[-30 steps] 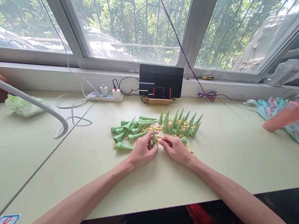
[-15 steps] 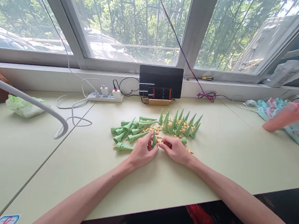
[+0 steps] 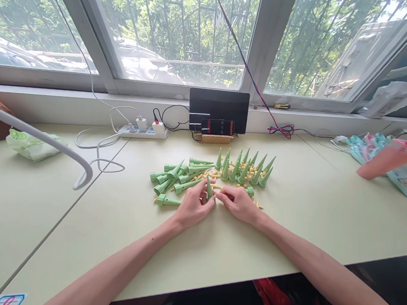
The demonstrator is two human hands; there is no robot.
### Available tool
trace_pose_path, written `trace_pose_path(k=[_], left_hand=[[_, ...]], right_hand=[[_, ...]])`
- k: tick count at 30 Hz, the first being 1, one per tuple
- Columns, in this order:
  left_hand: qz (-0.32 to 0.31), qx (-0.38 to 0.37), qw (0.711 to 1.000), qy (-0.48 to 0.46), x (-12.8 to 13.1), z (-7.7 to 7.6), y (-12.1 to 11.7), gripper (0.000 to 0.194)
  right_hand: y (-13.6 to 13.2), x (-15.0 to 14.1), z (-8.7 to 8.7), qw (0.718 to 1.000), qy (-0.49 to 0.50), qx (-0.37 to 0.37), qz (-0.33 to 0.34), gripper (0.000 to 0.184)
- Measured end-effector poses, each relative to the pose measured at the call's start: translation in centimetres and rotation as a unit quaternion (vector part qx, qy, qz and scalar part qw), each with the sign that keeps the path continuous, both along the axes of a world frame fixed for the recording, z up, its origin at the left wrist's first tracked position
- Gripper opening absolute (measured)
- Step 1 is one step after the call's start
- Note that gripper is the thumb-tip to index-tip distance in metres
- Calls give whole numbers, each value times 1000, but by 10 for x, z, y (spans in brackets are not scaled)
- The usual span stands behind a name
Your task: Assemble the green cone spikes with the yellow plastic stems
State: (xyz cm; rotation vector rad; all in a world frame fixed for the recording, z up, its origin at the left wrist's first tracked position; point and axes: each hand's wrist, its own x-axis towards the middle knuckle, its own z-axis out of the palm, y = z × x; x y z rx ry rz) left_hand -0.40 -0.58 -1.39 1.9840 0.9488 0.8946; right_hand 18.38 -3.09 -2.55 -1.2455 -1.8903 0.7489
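My left hand (image 3: 194, 205) is closed around a green cone-shaped plastic spike (image 3: 209, 187), held upright with its tip pointing up. My right hand (image 3: 241, 205) pinches a small yellow plastic piece (image 3: 215, 196) against the spike's right side, low down; fingertips hide most of that piece. Left of my hands, several green spikes (image 3: 177, 170) lie in a loose pile. To the right, several more spikes (image 3: 239, 168) stand on their wide ends, tips up. Small yellow pieces (image 3: 216, 186) are scattered on the table between and among them.
Behind the spikes, a phone (image 3: 219, 127) showing a timer leans on a dark tablet (image 3: 221, 103). A power strip (image 3: 145, 132) with cables lies left of it. A pink drink cup (image 3: 379, 162) and plastic packets (image 3: 400, 182) sit at right; a grey curved bar (image 3: 51, 143) crosses the left.
The yellow piece in my right fingers has moved left against the green spike, and less of it shows. The spike has shifted slightly left.
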Motion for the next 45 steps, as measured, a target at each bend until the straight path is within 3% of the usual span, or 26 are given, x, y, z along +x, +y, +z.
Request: trace_pose_path(k=[3,7,26,31,45], left_hand=[[13,-20,1000,-7,0,2,0,34],[15,-28,999,-10,0,3,0,33],[-4,-19,1000,-10,0,1,1,32],[1,-31,999,-21,-1,2,2,32],[6,-16,1000,-8,0,2,0,29]], right_hand=[[-2,0,2,1000,18,-10,-10,20],[-2,0,4,999,35,-10,-3,17],[0,0,3,1000,8,8,-5,41],[-2,0,5,999,35,-11,-16,22],[0,2,3,1000,27,0,10,22]])
